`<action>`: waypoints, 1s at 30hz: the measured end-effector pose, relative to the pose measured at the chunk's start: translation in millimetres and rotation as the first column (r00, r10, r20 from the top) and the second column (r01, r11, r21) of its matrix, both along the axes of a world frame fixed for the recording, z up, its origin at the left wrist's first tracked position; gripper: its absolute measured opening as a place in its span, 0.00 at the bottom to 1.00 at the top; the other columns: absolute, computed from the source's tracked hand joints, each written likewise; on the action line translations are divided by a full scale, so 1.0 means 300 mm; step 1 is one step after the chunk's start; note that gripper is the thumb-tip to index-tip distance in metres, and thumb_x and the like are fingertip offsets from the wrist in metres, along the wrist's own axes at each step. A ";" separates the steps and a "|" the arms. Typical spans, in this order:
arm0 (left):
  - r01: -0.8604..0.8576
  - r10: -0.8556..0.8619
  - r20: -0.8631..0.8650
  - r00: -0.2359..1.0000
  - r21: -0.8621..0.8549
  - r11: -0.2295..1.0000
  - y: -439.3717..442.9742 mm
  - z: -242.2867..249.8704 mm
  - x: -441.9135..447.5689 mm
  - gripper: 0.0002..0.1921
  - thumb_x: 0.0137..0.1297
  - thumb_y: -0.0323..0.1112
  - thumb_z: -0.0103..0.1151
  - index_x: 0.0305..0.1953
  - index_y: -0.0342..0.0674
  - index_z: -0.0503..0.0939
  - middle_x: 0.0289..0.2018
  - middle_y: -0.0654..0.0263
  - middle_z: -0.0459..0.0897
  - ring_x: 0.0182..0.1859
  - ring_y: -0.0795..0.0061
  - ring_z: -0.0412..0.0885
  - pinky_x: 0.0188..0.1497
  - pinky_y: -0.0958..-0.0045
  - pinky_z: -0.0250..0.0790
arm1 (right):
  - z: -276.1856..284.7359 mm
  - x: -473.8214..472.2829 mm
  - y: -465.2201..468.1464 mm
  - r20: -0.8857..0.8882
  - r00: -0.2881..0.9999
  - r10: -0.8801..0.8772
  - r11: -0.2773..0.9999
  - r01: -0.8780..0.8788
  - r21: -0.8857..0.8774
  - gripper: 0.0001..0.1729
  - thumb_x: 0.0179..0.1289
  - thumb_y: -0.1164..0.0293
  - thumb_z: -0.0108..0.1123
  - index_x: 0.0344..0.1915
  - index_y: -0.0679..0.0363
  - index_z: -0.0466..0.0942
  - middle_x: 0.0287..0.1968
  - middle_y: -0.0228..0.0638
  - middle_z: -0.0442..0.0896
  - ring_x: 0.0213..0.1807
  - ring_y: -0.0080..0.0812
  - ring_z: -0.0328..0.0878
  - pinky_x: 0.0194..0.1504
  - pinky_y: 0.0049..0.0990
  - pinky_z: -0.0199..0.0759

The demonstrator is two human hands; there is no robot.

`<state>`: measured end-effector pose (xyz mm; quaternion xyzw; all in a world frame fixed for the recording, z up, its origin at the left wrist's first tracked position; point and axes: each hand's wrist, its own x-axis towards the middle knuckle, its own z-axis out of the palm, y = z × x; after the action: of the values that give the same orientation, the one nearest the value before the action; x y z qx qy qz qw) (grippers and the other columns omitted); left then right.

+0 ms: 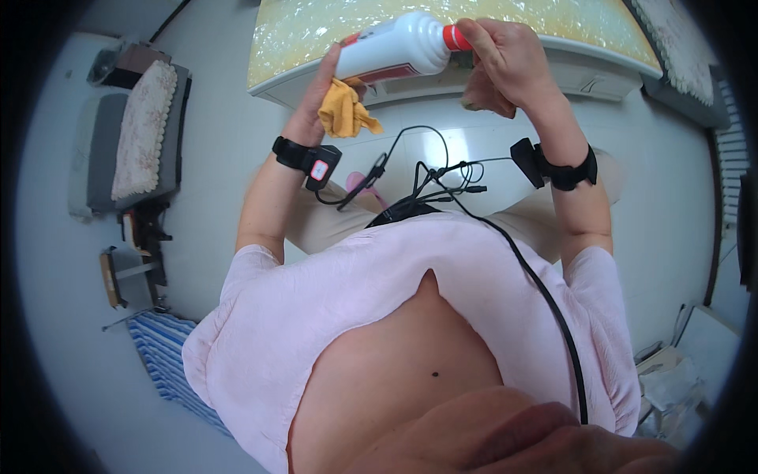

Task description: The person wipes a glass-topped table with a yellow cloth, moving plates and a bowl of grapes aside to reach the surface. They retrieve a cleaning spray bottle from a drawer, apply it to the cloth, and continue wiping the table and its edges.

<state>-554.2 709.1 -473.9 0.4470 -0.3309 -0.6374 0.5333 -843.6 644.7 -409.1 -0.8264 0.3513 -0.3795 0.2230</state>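
A white plastic bottle (394, 50) with a red cap (456, 38) lies nearly level in the air over the front edge of a yellow glossy tabletop (308, 29). My left hand (320, 98) holds its base end, and a crumpled yellow cloth (345, 111) hangs below that hand. At the cap end, my right hand (506, 56) has its thumb and fingers closed on the red cap. A brownish-pink cloth (488, 93) hangs beneath my right hand. Parts of the fingers of both hands are hidden.
Black cables (435, 175) hang between my forearms. A padded seat with a floral cover (145, 130) stands at the left, and another covered seat (681, 47) at the upper right. Drawers (592, 80) run under the tabletop. Plastic bags (669, 385) lie at the lower right.
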 end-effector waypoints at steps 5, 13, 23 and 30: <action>0.054 -0.051 -0.161 0.986 0.016 0.998 -0.016 -0.115 -0.001 0.30 0.70 0.64 0.51 0.67 0.58 0.68 0.42 0.57 0.81 0.31 0.73 0.81 0.28 0.78 0.76 | 0.057 0.027 -0.014 0.071 0.979 0.192 0.981 -0.189 -0.045 0.20 0.73 0.56 0.55 0.48 0.63 0.80 0.28 0.39 0.80 0.29 0.27 0.75 0.34 0.27 0.72; 0.034 -0.068 -0.346 0.936 -0.103 0.994 -0.029 -0.218 0.017 0.32 0.70 0.63 0.52 0.68 0.53 0.66 0.48 0.62 0.80 0.36 0.73 0.82 0.31 0.78 0.78 | 0.101 0.127 -0.076 -0.246 0.950 0.193 0.953 -0.242 -0.185 0.18 0.67 0.59 0.64 0.47 0.61 0.80 0.27 0.38 0.82 0.26 0.35 0.78 0.31 0.30 0.72; 0.381 -0.443 -0.447 0.777 -0.227 0.896 -0.061 -0.330 0.065 0.34 0.70 0.68 0.47 0.68 0.52 0.66 0.49 0.60 0.80 0.33 0.77 0.81 0.27 0.81 0.75 | 0.083 0.280 -0.136 -0.084 0.976 0.202 0.963 -0.213 -0.164 0.21 0.64 0.57 0.69 0.43 0.65 0.83 0.24 0.33 0.82 0.26 0.21 0.76 0.30 0.23 0.72; -0.238 0.189 -0.158 0.969 -0.407 0.882 -0.057 -0.343 0.041 0.34 0.65 0.65 0.57 0.65 0.52 0.68 0.52 0.66 0.78 0.46 0.77 0.79 0.43 0.74 0.77 | 0.053 0.342 -0.234 -0.040 0.999 0.034 0.984 -0.026 0.177 0.19 0.65 0.59 0.67 0.33 0.67 0.85 0.23 0.30 0.81 0.23 0.18 0.71 0.25 0.21 0.66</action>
<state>-541.9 691.9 -576.9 0.3173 -0.3790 -0.5122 0.7024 -741.1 574.4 -393.2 -0.8167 0.3756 -0.3256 0.2932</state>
